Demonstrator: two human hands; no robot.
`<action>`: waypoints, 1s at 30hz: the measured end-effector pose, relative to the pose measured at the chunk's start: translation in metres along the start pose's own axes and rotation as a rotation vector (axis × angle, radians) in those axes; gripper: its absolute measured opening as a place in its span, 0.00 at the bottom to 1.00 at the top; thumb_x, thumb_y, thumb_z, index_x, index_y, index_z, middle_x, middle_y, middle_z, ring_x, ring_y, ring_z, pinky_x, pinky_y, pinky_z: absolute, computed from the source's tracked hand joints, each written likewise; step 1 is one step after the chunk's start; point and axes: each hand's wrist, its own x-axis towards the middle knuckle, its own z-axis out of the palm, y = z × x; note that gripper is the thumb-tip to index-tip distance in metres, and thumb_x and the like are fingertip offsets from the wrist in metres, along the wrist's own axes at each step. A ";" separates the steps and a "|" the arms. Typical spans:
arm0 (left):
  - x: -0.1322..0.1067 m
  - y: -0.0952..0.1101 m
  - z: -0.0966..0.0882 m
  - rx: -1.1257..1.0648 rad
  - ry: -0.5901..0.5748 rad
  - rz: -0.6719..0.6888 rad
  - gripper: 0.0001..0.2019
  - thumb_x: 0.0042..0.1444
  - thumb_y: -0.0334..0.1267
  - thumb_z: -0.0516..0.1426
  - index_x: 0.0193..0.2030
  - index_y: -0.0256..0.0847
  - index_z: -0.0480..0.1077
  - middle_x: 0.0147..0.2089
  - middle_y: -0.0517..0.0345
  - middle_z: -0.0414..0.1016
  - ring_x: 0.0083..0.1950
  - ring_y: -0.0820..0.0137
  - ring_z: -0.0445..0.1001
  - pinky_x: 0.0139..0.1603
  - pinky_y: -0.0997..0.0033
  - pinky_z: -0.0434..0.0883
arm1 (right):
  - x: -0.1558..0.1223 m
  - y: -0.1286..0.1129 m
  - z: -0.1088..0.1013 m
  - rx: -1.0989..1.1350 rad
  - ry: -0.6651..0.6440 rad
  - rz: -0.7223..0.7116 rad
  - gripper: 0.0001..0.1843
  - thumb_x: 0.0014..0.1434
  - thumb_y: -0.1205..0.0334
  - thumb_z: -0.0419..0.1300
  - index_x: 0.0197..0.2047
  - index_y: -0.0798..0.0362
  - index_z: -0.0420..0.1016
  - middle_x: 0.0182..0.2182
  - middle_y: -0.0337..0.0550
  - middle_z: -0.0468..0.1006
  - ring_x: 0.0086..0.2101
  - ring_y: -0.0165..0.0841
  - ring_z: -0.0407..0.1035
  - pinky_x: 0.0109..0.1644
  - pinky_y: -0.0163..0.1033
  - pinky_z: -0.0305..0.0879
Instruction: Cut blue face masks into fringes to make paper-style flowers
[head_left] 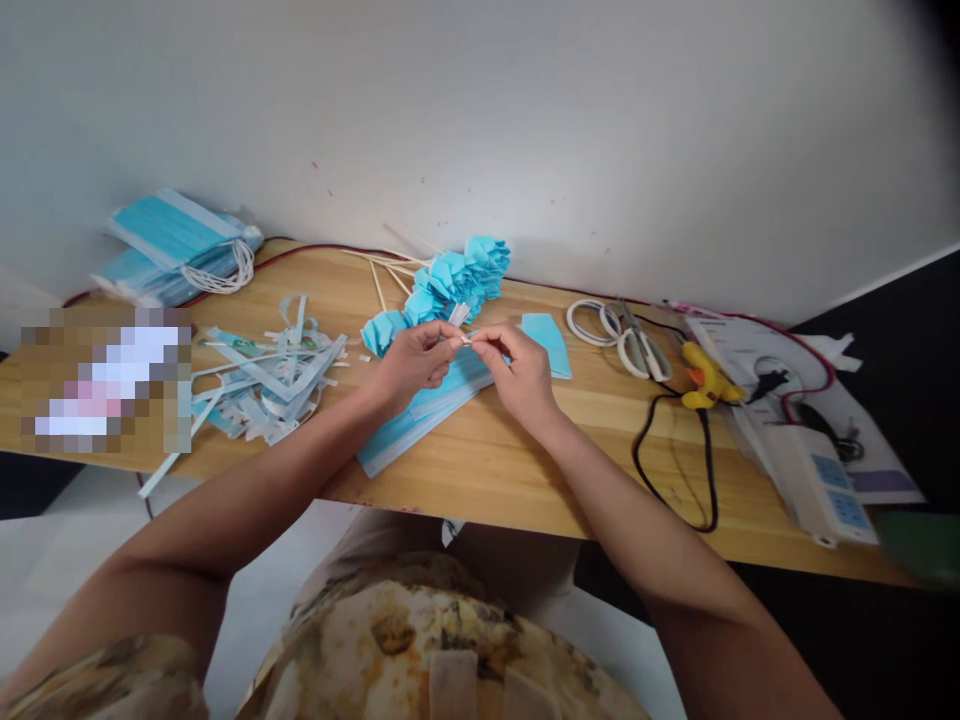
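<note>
Thin white piece point(466, 341), pinched two-handed

Held above the tabletop point(607, 410). Left grip point(420, 362) and right grip point(519, 372): both closed on the piece, thumb against forefinger; exact form too small to tell. Advisable: light, even pressure, grips close together, small turns, no tugging.

Beneath: flat blue sheets point(397, 440), probably apt to crease if leaned on. Just behind: blue flowers point(487, 262) on thin sticks point(377, 285), near enough to knock. Left side: heap of cut strips point(292, 398); farther off, stacked masks point(176, 225). Right side: scissors point(646, 350); yellow tool point(720, 388); black cable point(711, 470), likely a snag in any wide reach; power strip point(817, 480).
</note>
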 end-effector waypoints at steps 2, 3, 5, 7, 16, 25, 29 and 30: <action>0.000 -0.001 -0.001 -0.010 -0.006 -0.003 0.12 0.54 0.42 0.67 0.36 0.37 0.70 0.16 0.72 0.56 0.17 0.81 0.53 0.18 0.80 0.49 | 0.001 -0.001 0.000 0.037 -0.006 0.075 0.06 0.65 0.61 0.58 0.35 0.47 0.75 0.33 0.38 0.79 0.34 0.33 0.71 0.42 0.40 0.67; 0.000 -0.001 -0.001 -0.013 -0.011 -0.004 0.12 0.54 0.41 0.66 0.36 0.37 0.70 0.16 0.72 0.56 0.17 0.81 0.53 0.18 0.80 0.49 | 0.001 -0.001 0.000 0.050 -0.003 0.109 0.06 0.64 0.61 0.59 0.35 0.47 0.76 0.33 0.38 0.80 0.34 0.33 0.71 0.42 0.40 0.67; 0.000 -0.001 -0.001 -0.015 -0.019 -0.009 0.11 0.55 0.41 0.66 0.36 0.37 0.71 0.17 0.71 0.56 0.18 0.81 0.53 0.18 0.80 0.50 | 0.001 -0.001 -0.001 0.065 0.017 0.164 0.05 0.63 0.61 0.59 0.35 0.48 0.76 0.33 0.38 0.80 0.34 0.33 0.72 0.42 0.40 0.68; 0.000 -0.002 -0.001 -0.020 -0.014 -0.014 0.10 0.56 0.40 0.65 0.36 0.37 0.71 0.18 0.71 0.57 0.18 0.82 0.54 0.18 0.80 0.50 | 0.002 0.000 0.000 0.076 0.039 0.186 0.05 0.63 0.61 0.60 0.35 0.48 0.76 0.33 0.38 0.80 0.34 0.33 0.72 0.42 0.40 0.68; 0.001 -0.004 0.000 -0.070 -0.048 -0.078 0.09 0.57 0.39 0.65 0.34 0.38 0.70 0.24 0.67 0.61 0.19 0.83 0.56 0.18 0.80 0.51 | 0.000 0.001 0.004 0.097 0.073 0.214 0.02 0.59 0.61 0.62 0.36 0.48 0.74 0.32 0.39 0.80 0.31 0.32 0.72 0.38 0.40 0.69; 0.000 -0.006 -0.001 -0.142 -0.060 -0.123 0.10 0.55 0.39 0.66 0.35 0.36 0.71 0.27 0.64 0.66 0.19 0.83 0.57 0.18 0.81 0.51 | -0.002 0.000 0.003 0.099 0.082 0.212 0.03 0.61 0.62 0.62 0.35 0.49 0.77 0.31 0.38 0.81 0.30 0.30 0.72 0.38 0.38 0.69; -0.001 -0.004 0.000 -0.155 -0.060 -0.128 0.10 0.54 0.39 0.66 0.36 0.37 0.71 0.27 0.65 0.65 0.19 0.83 0.57 0.17 0.82 0.51 | -0.002 0.003 0.002 0.063 0.052 0.156 0.06 0.63 0.63 0.60 0.36 0.50 0.79 0.31 0.37 0.81 0.29 0.29 0.71 0.38 0.37 0.68; -0.002 -0.003 0.000 -0.158 -0.056 -0.129 0.10 0.54 0.39 0.66 0.36 0.37 0.71 0.27 0.65 0.65 0.19 0.83 0.57 0.17 0.82 0.51 | -0.002 0.004 0.002 0.061 0.047 0.133 0.07 0.63 0.63 0.60 0.36 0.50 0.80 0.32 0.37 0.81 0.29 0.29 0.71 0.37 0.37 0.68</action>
